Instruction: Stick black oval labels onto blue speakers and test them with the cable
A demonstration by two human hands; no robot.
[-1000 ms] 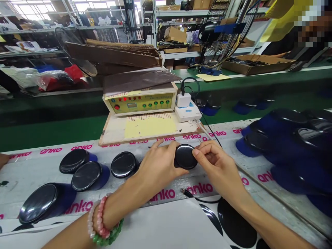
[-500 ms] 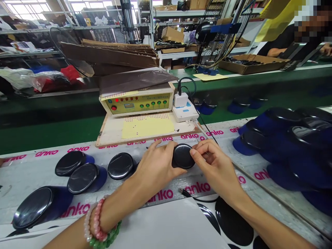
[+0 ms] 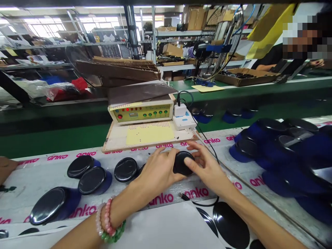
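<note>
Between my two hands is a short round cylinder (image 3: 183, 163) with a black disc face turned up toward me; its sides are mostly hidden. My left hand (image 3: 159, 166) wraps around its left side, with the thumb below the rim. My right hand (image 3: 206, 162) grips the right side, its thumb pressed onto the black face and the fingers bent behind the rim. To the left stand similar blue cylinders with glossy black faces, the nearest single one (image 3: 126, 169) beside my left wrist. Below my hands lies a black cable plug (image 3: 184, 196).
Blue cylinders (image 3: 280, 145) are piled at the right. A control box (image 3: 145, 112) with buttons and a white adapter (image 3: 184, 119) stand ahead. A white sheet (image 3: 171, 226) covers black round discs (image 3: 230, 221) in front. Beyond the green conveyor (image 3: 85, 136), a person sits at the right.
The camera view has shifted slightly. My right thumb has moved from the rim onto the black face, and the right fingers have spread around the far edge. My left hand keeps its hold.
</note>
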